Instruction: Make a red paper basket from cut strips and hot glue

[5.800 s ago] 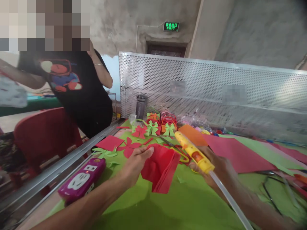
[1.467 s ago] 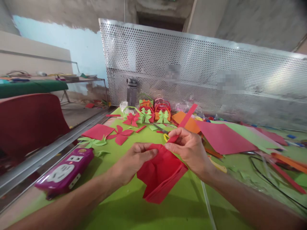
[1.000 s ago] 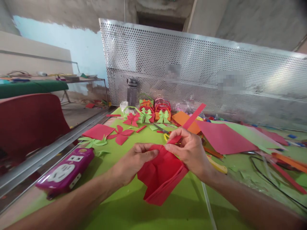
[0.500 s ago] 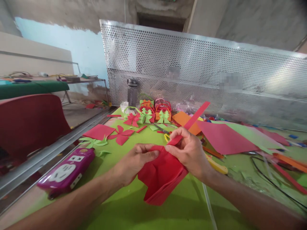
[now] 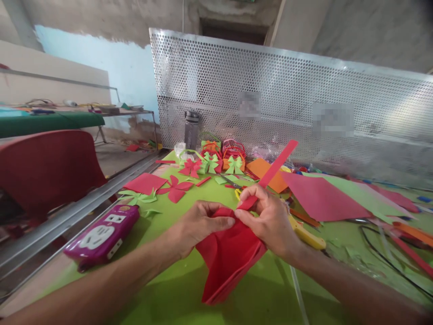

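Observation:
A red open-topped bag (image 5: 233, 257), folded from paper or felt-like sheet, is held tilted above the green table (image 5: 169, 298). My left hand (image 5: 203, 225) pinches its upper edge between thumb and fingers. A long red strip (image 5: 279, 163) slants up and to the right out of my right hand (image 5: 265, 216), whose thumb and fingers press the strip's lower end close to the bag's rim. The two hands nearly touch. My fingers hide the spot where strip and rim come together.
Small finished bags with bows (image 5: 223, 158) stand at the back beside a bottle (image 5: 191, 128). A purple power strip (image 5: 101, 237) lies on the left. Red sheets (image 5: 324, 196), scissors (image 5: 232, 181) and a yellow-handled tool (image 5: 306, 232) lie around. A perforated metal panel (image 5: 270, 76) borders the far side.
My left thumb has moved right along the bag's edge, closer to my right hand. The bag has tilted slightly, its bottom corner lower. The view has shifted a little.

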Demonstrator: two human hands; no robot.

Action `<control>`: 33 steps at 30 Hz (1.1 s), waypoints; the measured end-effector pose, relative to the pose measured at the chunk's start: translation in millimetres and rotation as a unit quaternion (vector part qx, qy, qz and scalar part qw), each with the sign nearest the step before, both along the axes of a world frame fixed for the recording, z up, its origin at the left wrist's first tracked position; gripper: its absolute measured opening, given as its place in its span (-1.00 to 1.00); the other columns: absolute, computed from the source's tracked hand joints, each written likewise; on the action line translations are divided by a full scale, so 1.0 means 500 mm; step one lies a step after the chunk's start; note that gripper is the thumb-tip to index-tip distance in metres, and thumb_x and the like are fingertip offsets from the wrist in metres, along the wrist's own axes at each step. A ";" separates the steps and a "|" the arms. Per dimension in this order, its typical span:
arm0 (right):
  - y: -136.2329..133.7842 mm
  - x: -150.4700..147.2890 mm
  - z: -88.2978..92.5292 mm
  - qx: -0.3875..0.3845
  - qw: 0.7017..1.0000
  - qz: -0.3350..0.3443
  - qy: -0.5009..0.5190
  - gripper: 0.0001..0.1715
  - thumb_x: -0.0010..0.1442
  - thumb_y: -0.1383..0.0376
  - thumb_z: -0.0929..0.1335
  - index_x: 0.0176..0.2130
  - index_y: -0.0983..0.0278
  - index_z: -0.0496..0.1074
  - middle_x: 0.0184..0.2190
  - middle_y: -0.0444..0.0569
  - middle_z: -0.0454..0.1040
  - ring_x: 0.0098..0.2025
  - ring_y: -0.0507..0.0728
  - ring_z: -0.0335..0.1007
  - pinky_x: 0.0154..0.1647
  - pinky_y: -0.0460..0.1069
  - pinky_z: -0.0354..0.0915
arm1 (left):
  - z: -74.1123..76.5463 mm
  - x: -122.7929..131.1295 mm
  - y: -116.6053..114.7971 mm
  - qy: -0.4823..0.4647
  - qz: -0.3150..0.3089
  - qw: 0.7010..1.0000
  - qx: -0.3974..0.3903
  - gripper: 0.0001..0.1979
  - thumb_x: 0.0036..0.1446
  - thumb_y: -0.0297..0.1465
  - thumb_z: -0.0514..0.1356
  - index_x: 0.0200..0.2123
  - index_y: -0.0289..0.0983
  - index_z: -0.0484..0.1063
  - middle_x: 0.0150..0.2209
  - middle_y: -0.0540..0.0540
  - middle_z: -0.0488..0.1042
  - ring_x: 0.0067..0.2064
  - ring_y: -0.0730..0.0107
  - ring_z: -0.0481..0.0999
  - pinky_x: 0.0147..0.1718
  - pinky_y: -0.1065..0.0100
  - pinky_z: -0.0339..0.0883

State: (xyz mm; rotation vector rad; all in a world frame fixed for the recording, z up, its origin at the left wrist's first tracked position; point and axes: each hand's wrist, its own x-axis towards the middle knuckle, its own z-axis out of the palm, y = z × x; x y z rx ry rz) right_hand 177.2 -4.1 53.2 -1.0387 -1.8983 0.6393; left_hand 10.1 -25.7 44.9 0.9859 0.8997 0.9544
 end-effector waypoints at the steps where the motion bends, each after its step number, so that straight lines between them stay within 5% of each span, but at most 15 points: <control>1: -0.001 0.000 0.000 0.003 1.000 -0.003 -0.009 -0.84 0.02 0.35 0.34 -0.34 0.20 0.26 -0.51 -0.21 0.34 -0.48 0.00 0.28 -0.43 -0.09 0.21 | 0.001 0.001 -0.001 0.017 0.008 1.000 0.000 -0.80 -0.25 -0.37 0.40 -0.53 -0.35 0.50 -0.58 -0.03 0.50 -0.58 0.48 0.44 -0.56 0.48 0.26; 9: -0.012 0.003 0.016 0.021 0.999 0.016 -0.035 -0.67 -0.01 0.36 0.37 -0.18 0.18 0.31 -0.37 -0.17 0.43 -0.36 0.05 0.38 -0.30 -0.04 0.28 | 0.004 -0.003 -0.005 0.102 0.025 0.992 0.073 -0.88 -0.14 -0.37 0.31 -0.52 -0.31 0.51 -0.58 0.00 0.49 -0.57 0.49 0.40 -0.58 0.47 0.18; 15: -0.019 0.004 0.031 0.000 0.995 0.002 -0.099 -0.45 0.02 0.32 0.36 0.04 0.12 0.28 -0.41 -0.13 0.47 -0.42 0.09 0.38 -0.38 -0.02 0.28 | 0.015 -0.008 -0.007 0.158 0.025 0.972 0.170 -0.86 -0.06 -0.34 0.26 -0.52 -0.31 0.50 -0.56 -0.01 0.46 -0.53 0.48 0.37 -0.56 0.48 0.17; 22: -0.012 0.011 0.045 0.038 0.995 -0.014 -0.090 -0.45 0.01 0.36 0.33 0.04 0.15 0.27 -0.22 -0.06 0.50 -0.45 0.08 0.37 -0.33 0.03 0.29 | 0.037 0.003 0.006 0.307 0.047 0.898 0.312 -0.86 0.03 -0.38 0.17 -0.49 -0.29 0.49 -0.56 0.01 0.43 -0.52 0.48 0.34 -0.56 0.47 0.12; 26: -0.003 0.022 0.055 0.072 0.996 0.002 -0.057 -0.42 0.01 0.39 0.32 0.06 0.17 0.24 -0.07 -0.01 0.44 -0.15 0.18 0.39 -0.12 0.09 0.28 | 0.074 0.020 0.006 0.391 0.042 0.847 0.356 -0.84 0.05 -0.40 0.13 -0.50 -0.28 0.47 -0.58 0.03 0.38 -0.54 0.49 0.28 -0.58 0.46 0.06; 33: 0.005 0.040 0.081 0.118 0.993 0.003 -0.016 -0.40 -0.03 0.46 0.31 0.03 0.16 0.26 -0.05 -0.01 0.42 -0.01 0.20 0.34 -0.04 0.10 0.26 | 0.112 0.046 0.022 0.386 0.036 0.831 0.399 -0.81 0.05 -0.39 0.11 -0.57 -0.29 0.38 -0.63 0.07 0.22 -0.56 0.52 0.15 -0.58 0.46 -0.01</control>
